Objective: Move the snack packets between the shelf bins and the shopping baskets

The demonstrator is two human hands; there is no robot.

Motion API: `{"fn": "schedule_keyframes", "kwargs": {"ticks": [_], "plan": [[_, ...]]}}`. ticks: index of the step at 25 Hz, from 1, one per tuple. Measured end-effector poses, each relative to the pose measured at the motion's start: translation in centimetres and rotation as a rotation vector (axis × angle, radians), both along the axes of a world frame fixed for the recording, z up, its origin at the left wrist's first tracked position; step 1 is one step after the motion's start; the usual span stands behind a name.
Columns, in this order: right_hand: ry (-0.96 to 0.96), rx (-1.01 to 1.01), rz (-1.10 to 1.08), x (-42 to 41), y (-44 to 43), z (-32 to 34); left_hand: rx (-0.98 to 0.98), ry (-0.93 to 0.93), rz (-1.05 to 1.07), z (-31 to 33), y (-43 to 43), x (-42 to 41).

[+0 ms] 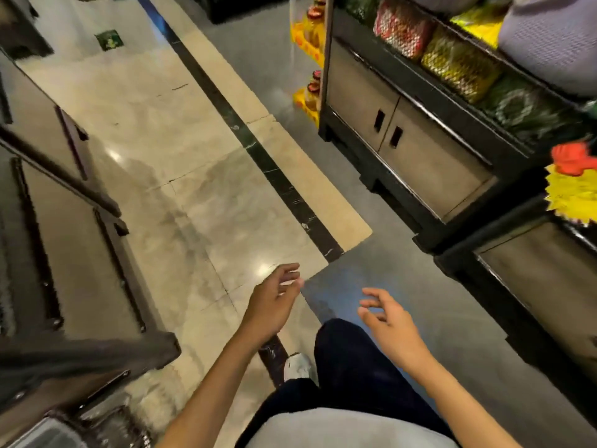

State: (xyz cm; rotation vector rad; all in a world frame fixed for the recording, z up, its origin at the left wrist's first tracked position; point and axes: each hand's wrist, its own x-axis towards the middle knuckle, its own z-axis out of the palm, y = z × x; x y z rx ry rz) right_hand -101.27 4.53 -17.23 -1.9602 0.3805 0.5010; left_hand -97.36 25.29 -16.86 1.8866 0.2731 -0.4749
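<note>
Packets (403, 30) in shelf bins (420, 80) are judged light, soft, slippery; a top-seam pinch is advised. Left hand (274, 305) and right hand (391, 321) are seen empty, loosely curled

snack packets (458, 63) in shelf bins (504, 101) – right, cabinet (64, 202) left

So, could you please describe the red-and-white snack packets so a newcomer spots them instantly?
Find the black shelf unit on the right, above grey cupboard doors. Along its ledge, the red-and-white packets are the only red ones; yellow-green packets lie beside them.
</note>
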Motion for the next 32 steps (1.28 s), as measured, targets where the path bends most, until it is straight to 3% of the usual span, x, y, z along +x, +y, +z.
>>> {"fn": "schedule_keyframes", "kwargs": {"ticks": [5,15,19,26,32], "plan": [[-0.013,-0.01,-0.168,9.8,-1.2,-1.5,0.004,-0.02,-0.157,-0.9,-1.9,13.6],[-0.143,0.048,-0.209,38.2,-1.5,2.2,-0.054,-0.047,-0.053,0.1,-0.6,35.5],[-0.193,0.024,-0.245,47.0,-0.9,2.0,-0.07,-0.086,-0.119,-0.8,-0.6,46.0],[-0.258,0.048,-0.64,59.7,0.1,3.3,-0.152,-0.166,-0.481,1.8,-3.7,67.8],[-0.545,-0.005,-0.904,68.8,-4.1,9.2,-0.194,-0.443,-0.842,8.3,-13.2,82.7]]}}
